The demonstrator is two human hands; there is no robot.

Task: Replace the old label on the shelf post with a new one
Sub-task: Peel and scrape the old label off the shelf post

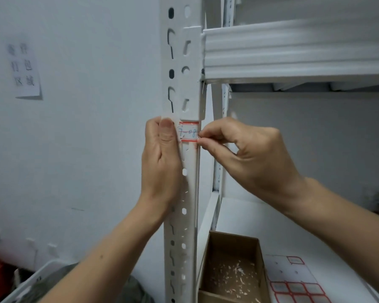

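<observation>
Red-bordered white paper label point(189, 133) sits on the white perforated steel shelf post point(189, 193); the left hand point(160, 162) grips the post, thumb on the label's left edge; fingers point(208, 136) of the right hand point(249, 158) pinch its right edge; pulled fast, it may tear to scraps; one label here, one brown cardboard box point(230, 243), one sheet of spare labels point(293, 278).

Red-edged label point(189, 134) on shelf post point(191, 189) between left hand point(160, 162) and right hand point(247, 158)

left of shelf post point(190, 189): open to wall point(85, 138) | right: beam point(293, 51) above, cardboard box point(230, 243) below, gap between
</observation>
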